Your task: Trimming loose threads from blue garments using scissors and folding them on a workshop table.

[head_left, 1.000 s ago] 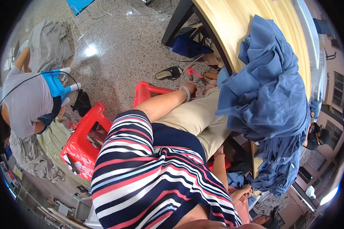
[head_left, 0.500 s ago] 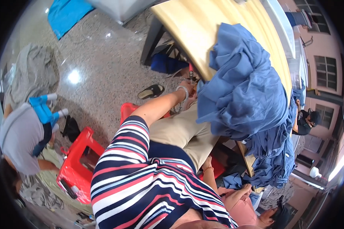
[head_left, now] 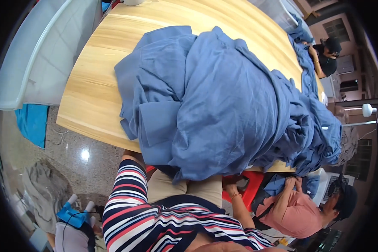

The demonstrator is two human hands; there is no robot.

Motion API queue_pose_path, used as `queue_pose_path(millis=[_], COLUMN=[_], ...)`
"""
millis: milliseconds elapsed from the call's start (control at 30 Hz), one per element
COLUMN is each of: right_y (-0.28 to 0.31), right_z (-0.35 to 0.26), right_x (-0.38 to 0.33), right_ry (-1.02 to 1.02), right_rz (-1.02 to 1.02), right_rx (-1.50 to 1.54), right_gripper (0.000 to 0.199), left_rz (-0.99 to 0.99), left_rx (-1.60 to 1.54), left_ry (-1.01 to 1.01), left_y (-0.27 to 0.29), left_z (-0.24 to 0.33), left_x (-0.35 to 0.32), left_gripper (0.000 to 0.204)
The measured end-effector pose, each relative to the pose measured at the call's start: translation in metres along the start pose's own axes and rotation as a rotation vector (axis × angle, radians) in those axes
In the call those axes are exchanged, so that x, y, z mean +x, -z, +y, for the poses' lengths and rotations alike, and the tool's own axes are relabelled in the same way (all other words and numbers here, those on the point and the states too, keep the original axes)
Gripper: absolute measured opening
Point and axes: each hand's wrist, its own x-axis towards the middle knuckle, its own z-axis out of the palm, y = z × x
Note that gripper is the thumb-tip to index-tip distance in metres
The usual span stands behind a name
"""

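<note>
A large heap of blue cloth (head_left: 227,109) lies bunched on the wood-topped table (head_left: 88,84), its folds hanging over the near edge above my lap. My left forearm (head_left: 132,156) goes beneath the table's near edge, close to the cloth's left corner; that hand is hidden. My right hand (head_left: 231,187), with a bracelet at the wrist, is low beside my right thigh, below the hanging cloth and next to a red stool (head_left: 253,185). Its fingers are too unclear to read, and I see nothing held in it.
A large pale plastic bin (head_left: 50,54) stands left of the table. On the right, a person in a pink shirt (head_left: 292,214) handles blue cloth; another person in black (head_left: 325,63) is at the far right. Grey cloth (head_left: 38,193) and a person's blue-strapped back lie lower left.
My view has swung up and over the table, so more of the cloth heap shows. My left hand, visible below the table edge before, is now hidden. My right hand stays low.
</note>
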Motion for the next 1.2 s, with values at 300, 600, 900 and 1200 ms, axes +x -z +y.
queue_pose_path(millis=[300,600,900,1200], right_y=[-0.028,-0.001,-0.047,-0.048], right_z=[-0.095,-0.271,-0.432,-0.446], right_x=[-0.082,-0.272,-0.244,-0.254], right_ry=[0.537,1.128,1.124,1.415], right_rz=[-0.046,-0.263,0.412,0.112], right_rx=[-0.872,-0.078,-0.497,0.122], right_gripper=[0.029,0.033,0.068,0.036], left_rz=[0.047,0.064,0.047,0.639], left_rx=[0.809,0.647,0.590,0.814], left_ry=[0.045,-0.386,-0.421,-1.016], left_y=[0.026,-0.139,-0.165,-0.092], left_z=[0.083,0.187,0.179,0.367], left_x=[-0.166,-0.284,-0.246,-0.223], left_gripper=[0.034,0.028,0.010,0.028])
